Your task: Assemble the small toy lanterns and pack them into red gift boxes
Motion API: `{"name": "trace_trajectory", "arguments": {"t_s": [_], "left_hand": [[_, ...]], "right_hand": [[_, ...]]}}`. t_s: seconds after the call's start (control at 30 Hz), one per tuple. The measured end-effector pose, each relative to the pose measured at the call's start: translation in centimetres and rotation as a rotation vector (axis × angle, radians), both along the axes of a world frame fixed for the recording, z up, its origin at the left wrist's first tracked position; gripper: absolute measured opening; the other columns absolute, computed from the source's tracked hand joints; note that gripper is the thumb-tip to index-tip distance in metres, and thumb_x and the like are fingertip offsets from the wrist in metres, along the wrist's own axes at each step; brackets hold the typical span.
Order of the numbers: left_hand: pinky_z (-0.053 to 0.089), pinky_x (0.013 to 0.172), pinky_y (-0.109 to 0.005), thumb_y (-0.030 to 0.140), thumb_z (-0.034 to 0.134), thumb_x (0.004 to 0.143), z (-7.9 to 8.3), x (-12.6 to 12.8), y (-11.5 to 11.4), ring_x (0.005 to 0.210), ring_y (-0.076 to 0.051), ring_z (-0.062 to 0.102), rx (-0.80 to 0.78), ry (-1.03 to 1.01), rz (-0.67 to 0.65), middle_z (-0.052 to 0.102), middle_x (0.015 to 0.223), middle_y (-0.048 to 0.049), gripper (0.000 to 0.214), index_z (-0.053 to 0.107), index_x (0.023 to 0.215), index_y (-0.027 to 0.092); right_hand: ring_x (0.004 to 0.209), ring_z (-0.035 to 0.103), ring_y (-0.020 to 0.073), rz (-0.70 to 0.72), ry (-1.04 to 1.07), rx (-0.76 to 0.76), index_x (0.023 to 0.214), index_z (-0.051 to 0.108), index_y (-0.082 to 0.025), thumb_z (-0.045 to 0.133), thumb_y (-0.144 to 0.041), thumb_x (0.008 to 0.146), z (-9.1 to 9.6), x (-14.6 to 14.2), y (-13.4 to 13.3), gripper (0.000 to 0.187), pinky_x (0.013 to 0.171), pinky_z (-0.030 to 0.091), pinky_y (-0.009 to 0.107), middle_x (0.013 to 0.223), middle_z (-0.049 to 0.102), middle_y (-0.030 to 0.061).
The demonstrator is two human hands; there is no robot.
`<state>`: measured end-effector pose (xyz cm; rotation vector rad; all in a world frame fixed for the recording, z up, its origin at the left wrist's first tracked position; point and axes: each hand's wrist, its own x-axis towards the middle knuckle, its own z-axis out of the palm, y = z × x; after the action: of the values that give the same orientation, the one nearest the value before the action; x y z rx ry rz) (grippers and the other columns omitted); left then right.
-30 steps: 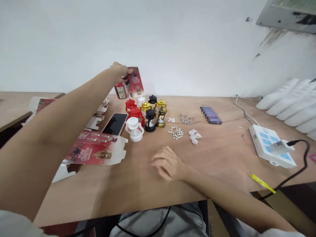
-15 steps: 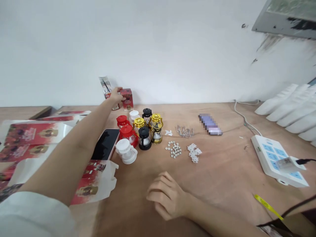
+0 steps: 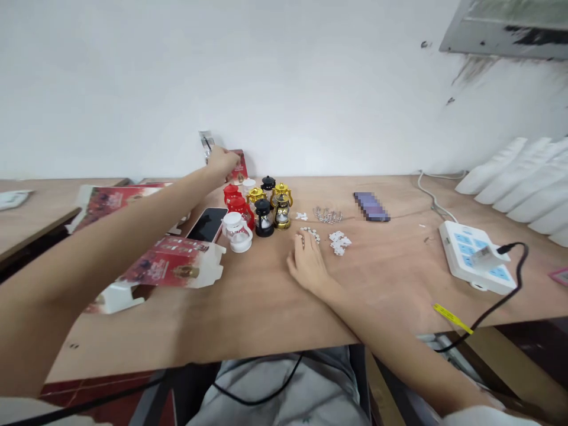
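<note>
My left hand [image 3: 223, 163] reaches to the wall, fingers curled together in front of a red printed box [image 3: 241, 170]. Whether anything is pinched there is hidden. Over the table, my right hand [image 3: 308, 263] has its bent fingers slightly apart, fingertips at a scatter of small round silver discs [image 3: 314, 233], partly covering them. Between the hands stand several miniature lanterns: white [image 3: 238, 236], red [image 3: 240, 208], black [image 3: 264, 220] and gold [image 3: 283, 214]. White plastic pieces [image 3: 339, 241] lie right of the discs. Thin bent metal wires [image 3: 327, 215] and smaller white bits [image 3: 302, 216] lie behind.
Flattened red printed cartons [image 3: 173, 260] cover the left side, beside a dark-screened phone [image 3: 207, 224]. Another phone [image 3: 371, 207] lies toward the back right. A white power strip [image 3: 474, 260] with a plugged-in adapter and black cable sits right. White curved pieces [image 3: 515, 168] stand at the far right.
My right hand has moved forward from the bare tabletop to the silver discs. My left hand has shifted from the box's left side to its front. The view has tilted down, showing my lap.
</note>
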<state>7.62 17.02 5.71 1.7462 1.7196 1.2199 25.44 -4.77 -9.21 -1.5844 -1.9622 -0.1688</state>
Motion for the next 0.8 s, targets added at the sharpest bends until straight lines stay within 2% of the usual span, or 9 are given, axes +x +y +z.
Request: {"name": "trace_trajectory", "arguments": {"t_s": [0.1,0.17,0.23,0.33,0.5,0.57,0.63,0.73,0.8], "left_hand": [[0.043,0.081,-0.036,0.018,0.055,0.077,-1.3,-0.6,-7.8,0.092,-0.02,0.056,0.126,0.127,0.011,0.059,0.098,-0.0081,0.021,0.047,0.096,0.016],[0.04,0.088,-0.042,0.02,0.06,0.071,-3.0,-1.0,-12.4,0.101,-0.027,0.053,0.179,0.261,0.001,0.057,0.104,-0.0117,0.028,0.049,0.095,0.015],[0.04,0.087,-0.049,0.028,0.062,0.069,-4.8,-1.0,-15.4,0.108,-0.036,0.049,0.127,0.573,0.0,0.054,0.112,-0.0163,0.039,0.048,0.104,0.015],[0.042,0.083,-0.045,0.03,0.057,0.074,-6.8,-0.4,-16.9,0.107,-0.036,0.05,0.11,0.73,0.032,0.054,0.113,-0.0168,0.039,0.049,0.109,0.017],[0.043,0.077,-0.041,0.036,0.051,0.079,-8.5,0.4,-16.9,0.102,-0.035,0.053,0.227,0.777,0.072,0.055,0.108,-0.0165,0.031,0.052,0.105,0.018],[0.042,0.077,-0.038,0.039,0.048,0.082,-8.9,0.3,-17.1,0.099,-0.032,0.054,0.295,0.699,0.009,0.056,0.104,-0.0141,0.027,0.053,0.099,0.02],[0.041,0.077,-0.035,0.039,0.047,0.083,-9.1,0.2,-17.4,0.095,-0.028,0.055,0.367,0.519,-0.073,0.058,0.099,-0.0109,0.022,0.054,0.093,0.021],[0.041,0.076,-0.029,0.035,0.049,0.082,-9.4,0.3,-17.6,0.086,-0.02,0.056,0.415,0.071,-0.168,0.059,0.088,-0.0047,0.015,0.053,0.083,0.021],[0.041,0.066,-0.024,0.031,0.051,0.08,-10.0,0.8,-17.5,0.071,-0.015,0.054,0.299,-0.339,-0.234,0.056,0.073,-0.0002,0.013,0.053,0.074,0.02]], "right_hand": [[0.124,0.038,0.0301,-0.126,0.004,-0.031,0.116,0.048,-0.005,0.043,-0.016,0.082,-0.3,1.0,1.2,0.036,0.104,0.031,0.045,0.13,0.044,0.0236],[0.127,0.036,0.0324,-0.209,0.022,-0.056,0.119,0.046,-0.006,0.043,-0.022,0.085,-0.5,1.3,1.9,0.038,0.104,0.03,0.048,0.132,0.043,0.0244],[0.129,0.033,0.0367,-0.271,0.025,-0.106,0.123,0.043,-0.002,0.046,-0.03,0.085,-0.6,1.2,2.8,0.047,0.103,0.03,0.048,0.133,0.041,0.0271],[0.127,0.036,0.0383,-0.32,0.016,-0.168,0.126,0.041,-0.001,0.048,-0.037,0.085,-0.6,0.9,4.1,0.055,0.101,0.03,0.049,0.13,0.044,0.0285],[0.113,0.046,0.0333,-0.294,0.012,-0.222,0.115,0.051,-0.008,0.043,-0.036,0.088,-0.8,1.1,5.2,0.04,0.094,0.036,0.045,0.119,0.051,0.0238],[0.112,0.046,0.0327,-0.285,0.009,-0.226,0.112,0.052,-0.008,0.042,-0.035,0.089,-0.8,1.3,5.4,0.037,0.093,0.037,0.043,0.121,0.05,0.0233],[0.112,0.045,0.0322,-0.279,-0.005,-0.227,0.113,0.051,-0.008,0.041,-0.033,0.089,-0.7,1.5,5.5,0.036,0.093,0.037,0.043,0.122,0.05,0.0231],[0.111,0.046,0.0304,-0.265,-0.038,-0.225,0.113,0.052,-0.009,0.039,-0.028,0.091,-0.5,1.8,5.6,0.032,0.092,0.037,0.043,0.121,0.052,0.0212],[0.111,0.045,0.0296,-0.257,-0.061,-0.223,0.111,0.054,-0.01,0.038,-0.024,0.091,-0.3,1.9,5.6,0.03,0.092,0.038,0.042,0.12,0.054,0.0201]]}}
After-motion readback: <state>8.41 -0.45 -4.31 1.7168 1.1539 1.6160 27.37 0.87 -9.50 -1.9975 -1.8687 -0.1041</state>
